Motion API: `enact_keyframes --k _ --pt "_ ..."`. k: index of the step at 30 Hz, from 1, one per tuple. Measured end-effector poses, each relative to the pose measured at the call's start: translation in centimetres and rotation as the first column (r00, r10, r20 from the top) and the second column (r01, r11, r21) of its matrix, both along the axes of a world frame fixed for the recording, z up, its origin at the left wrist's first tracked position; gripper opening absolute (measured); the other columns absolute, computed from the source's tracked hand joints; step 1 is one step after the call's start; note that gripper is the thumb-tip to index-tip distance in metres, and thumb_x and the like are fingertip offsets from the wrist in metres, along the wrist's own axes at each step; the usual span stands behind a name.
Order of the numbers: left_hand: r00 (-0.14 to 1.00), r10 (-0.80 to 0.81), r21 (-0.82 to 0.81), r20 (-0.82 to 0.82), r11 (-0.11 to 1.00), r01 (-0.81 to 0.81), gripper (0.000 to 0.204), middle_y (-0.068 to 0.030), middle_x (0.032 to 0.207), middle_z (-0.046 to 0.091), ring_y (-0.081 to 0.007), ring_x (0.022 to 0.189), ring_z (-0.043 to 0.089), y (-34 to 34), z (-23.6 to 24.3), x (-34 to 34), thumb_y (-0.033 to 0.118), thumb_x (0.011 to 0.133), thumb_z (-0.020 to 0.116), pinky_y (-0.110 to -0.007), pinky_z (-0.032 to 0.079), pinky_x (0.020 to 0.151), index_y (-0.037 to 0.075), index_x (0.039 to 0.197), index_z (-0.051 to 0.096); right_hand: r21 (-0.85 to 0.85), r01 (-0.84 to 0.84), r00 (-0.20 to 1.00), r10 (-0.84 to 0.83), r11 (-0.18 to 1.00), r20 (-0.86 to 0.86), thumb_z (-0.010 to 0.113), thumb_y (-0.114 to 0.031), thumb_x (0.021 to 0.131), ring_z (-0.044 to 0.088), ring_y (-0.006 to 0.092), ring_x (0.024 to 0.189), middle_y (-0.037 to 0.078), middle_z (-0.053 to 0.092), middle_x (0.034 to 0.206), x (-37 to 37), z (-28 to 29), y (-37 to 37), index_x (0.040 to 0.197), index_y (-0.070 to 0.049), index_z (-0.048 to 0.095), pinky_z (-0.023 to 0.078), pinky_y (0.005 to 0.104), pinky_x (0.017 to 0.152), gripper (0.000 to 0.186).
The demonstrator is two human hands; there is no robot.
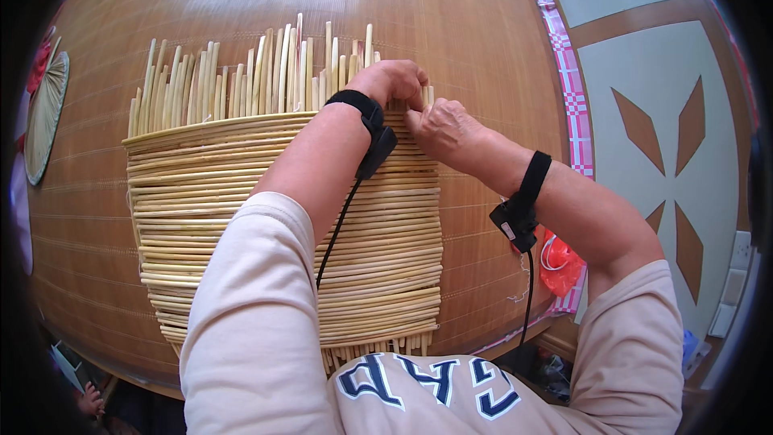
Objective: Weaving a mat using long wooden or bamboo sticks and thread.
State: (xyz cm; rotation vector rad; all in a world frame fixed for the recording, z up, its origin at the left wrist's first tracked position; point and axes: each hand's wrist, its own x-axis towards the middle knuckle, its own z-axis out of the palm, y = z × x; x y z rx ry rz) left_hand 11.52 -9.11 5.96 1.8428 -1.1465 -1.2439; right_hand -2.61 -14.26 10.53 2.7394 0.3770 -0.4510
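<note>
Brown mat (483, 32), sticks (386, 250), lettered shirt (439, 417)

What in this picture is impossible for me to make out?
In the head view:
Anything pinched in the left hand or right hand: hidden by their curled fingers.
Part of the stick mat: covered by the left arm.
Body beyond another person's hand: lost in shadow at the rim.

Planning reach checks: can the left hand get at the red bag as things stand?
Probably not directly: the right hand and forearm lie between the left hand and the red bag.
</note>
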Motion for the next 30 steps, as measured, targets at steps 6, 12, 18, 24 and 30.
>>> enact_keyframes --k 6,12,18,24,30 --pt "0.992 -0.039 -0.008 -0.119 0.999 0.038 0.062 -0.0092 0.096 0.063 -0.016 0.085 0.057 -0.8 -0.5 0.1 0.01 0.057 0.074 -0.029 0.047 0.071 -0.002 0.114 0.055 0.067 0.102 0.994 -0.099 0.993 -0.037 0.045 -0.007 0.08 0.061 0.0333 0.063 0.016 0.058 0.064 0.2 1.0 -0.2 0.088 -0.001 0.045 0.049 0.0424 0.056 0.01" --pt "0.942 0.092 -0.016 -0.321 0.995 -0.103 0.041 -0.0001 0.077 0.059 -0.0114 0.071 0.054 0.1 -0.2 -0.6 0.005 0.057 0.077 -0.026 0.042 0.062 0.003 0.095 0.06 0.48 0.164 0.748 -0.426 0.862 0.509 0.047 -0.004 0.08 0.062 0.0329 0.07 0.019 0.06 0.071 -3.9 3.1 -2.9 0.093 -0.004 0.05 0.049 0.0386 0.061 0.013" --pt "0.963 0.072 -0.067 -0.26 0.993 -0.093 0.047 0.0002 0.078 0.059 -0.0119 0.075 0.054 0.6 -0.4 0.6 0.003 0.053 0.078 -0.025 0.042 0.067 0.003 0.096 0.06 0.69 0.417 0.476 -0.504 -0.592 -0.72 0.054 -0.008 0.086 0.06 0.0128 0.084 0.007 0.062 0.094 -10.2 -3.6 -4.5 0.09 0.004 0.06 0.05 0.0222 0.072 0.014" --pt "0.949 0.064 -0.056 -0.31 0.995 -0.086 0.046 -0.0007 0.084 0.063 -0.0131 0.08 0.056 0.3 1.3 0.1 -0.002 0.053 0.077 -0.025 0.043 0.075 0.002 0.095 0.06 0.936 -0.045 0.635 -0.734 -0.349 -0.243 0.054 -0.004 0.085 0.06 0.014 0.087 0.009 0.063 0.094 -6.7 -7.6 -1.8 0.102 0.003 0.06 0.047 0.0233 0.077 0.02" --pt "0.905 0.068 -0.05 -0.419 0.994 -0.097 0.047 -0.0015 0.084 0.064 -0.0111 0.077 0.059 0.7 1.9 -0.1 -0.006 0.05 0.074 -0.024 0.045 0.074 0.003 0.094 0.059 0.629 -0.017 0.718 -0.447 -0.778 -0.533 0.056 -0.005 0.085 0.057 0.0118 0.087 0.003 0.06 0.082 -4.8 -7.9 -1.5 0.103 0.0 0.058 0.046 0.0231 0.075 0.019"
